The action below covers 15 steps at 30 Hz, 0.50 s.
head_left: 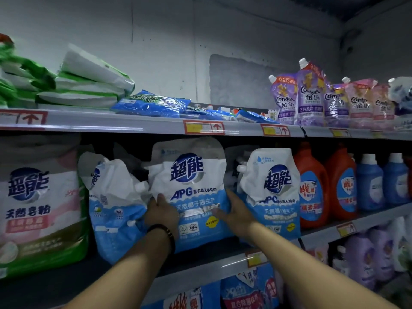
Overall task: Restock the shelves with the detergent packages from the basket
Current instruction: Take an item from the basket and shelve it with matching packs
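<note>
- The middle shelf [200,262] carries a row of packages, under the top shelf [133,123].
- The centre pouch [189,179] stands upright on the middle shelf, the left hand [162,216] holding its left edge and the right hand [236,214] its right edge.
- Just left of it, the leaning pouch [113,197] tilts toward it; the large bag [38,204] stands further left.
- To its right, the right pouch [272,192] touches it, then two jugs [312,186], then smaller bottles [370,184].
- Behind the row there may be more pouches; it is too dark to tell.
- On the top shelf, stacked bags [89,85] lie at the left, flat packets [153,104] in the middle, and spouted pouches [310,97] stand at the right.
- Below the middle shelf stand more bottles [367,257].
</note>
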Each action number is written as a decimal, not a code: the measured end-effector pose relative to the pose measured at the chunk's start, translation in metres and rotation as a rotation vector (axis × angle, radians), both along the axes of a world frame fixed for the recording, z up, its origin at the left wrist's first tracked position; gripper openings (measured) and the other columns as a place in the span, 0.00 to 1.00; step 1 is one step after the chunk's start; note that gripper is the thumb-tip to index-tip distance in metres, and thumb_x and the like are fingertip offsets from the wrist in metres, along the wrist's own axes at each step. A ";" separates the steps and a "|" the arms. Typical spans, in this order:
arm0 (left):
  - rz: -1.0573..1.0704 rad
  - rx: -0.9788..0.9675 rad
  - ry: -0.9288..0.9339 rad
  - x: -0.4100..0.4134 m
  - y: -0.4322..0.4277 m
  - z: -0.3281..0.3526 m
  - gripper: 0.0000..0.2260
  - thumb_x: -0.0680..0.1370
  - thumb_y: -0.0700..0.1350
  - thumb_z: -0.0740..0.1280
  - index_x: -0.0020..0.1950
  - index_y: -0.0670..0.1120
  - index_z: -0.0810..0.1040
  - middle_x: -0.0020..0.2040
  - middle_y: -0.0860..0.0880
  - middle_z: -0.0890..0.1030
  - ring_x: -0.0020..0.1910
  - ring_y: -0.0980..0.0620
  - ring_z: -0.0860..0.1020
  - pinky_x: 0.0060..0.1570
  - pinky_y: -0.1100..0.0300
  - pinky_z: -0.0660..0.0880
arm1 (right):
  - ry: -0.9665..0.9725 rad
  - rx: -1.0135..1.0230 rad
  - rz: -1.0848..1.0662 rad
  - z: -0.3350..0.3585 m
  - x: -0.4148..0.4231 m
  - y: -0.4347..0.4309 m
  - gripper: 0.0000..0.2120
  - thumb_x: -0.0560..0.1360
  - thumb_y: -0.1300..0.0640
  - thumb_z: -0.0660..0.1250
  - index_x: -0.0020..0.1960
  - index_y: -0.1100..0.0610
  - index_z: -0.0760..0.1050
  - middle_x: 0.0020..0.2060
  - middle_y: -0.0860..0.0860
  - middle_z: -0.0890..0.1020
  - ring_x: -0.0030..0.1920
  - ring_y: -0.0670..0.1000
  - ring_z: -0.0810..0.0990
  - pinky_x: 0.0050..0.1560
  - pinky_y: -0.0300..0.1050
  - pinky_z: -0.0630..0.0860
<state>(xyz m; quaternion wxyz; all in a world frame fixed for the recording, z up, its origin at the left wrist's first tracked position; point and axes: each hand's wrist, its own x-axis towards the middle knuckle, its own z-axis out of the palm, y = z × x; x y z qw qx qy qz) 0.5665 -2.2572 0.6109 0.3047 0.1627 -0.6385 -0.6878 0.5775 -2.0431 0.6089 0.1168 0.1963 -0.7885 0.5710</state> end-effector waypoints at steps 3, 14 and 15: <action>0.123 0.035 0.156 -0.010 0.019 -0.003 0.19 0.87 0.53 0.58 0.69 0.43 0.78 0.63 0.39 0.82 0.61 0.37 0.80 0.67 0.48 0.75 | 0.097 0.017 -0.002 0.005 -0.018 -0.003 0.30 0.81 0.46 0.68 0.81 0.44 0.65 0.74 0.39 0.76 0.74 0.46 0.75 0.75 0.58 0.73; 0.209 -0.368 0.234 -0.060 0.030 -0.055 0.14 0.87 0.48 0.57 0.66 0.43 0.75 0.55 0.45 0.81 0.52 0.44 0.79 0.57 0.57 0.69 | 0.193 -0.019 -0.251 -0.046 -0.086 -0.054 0.36 0.87 0.53 0.60 0.83 0.32 0.43 0.81 0.52 0.60 0.72 0.49 0.71 0.69 0.47 0.75; 0.244 -0.426 0.225 -0.063 0.030 -0.056 0.13 0.87 0.49 0.56 0.64 0.44 0.75 0.53 0.48 0.79 0.49 0.47 0.77 0.55 0.58 0.68 | 0.207 -0.046 -0.273 -0.055 -0.089 -0.059 0.33 0.87 0.50 0.58 0.82 0.28 0.43 0.80 0.51 0.61 0.68 0.49 0.75 0.66 0.48 0.79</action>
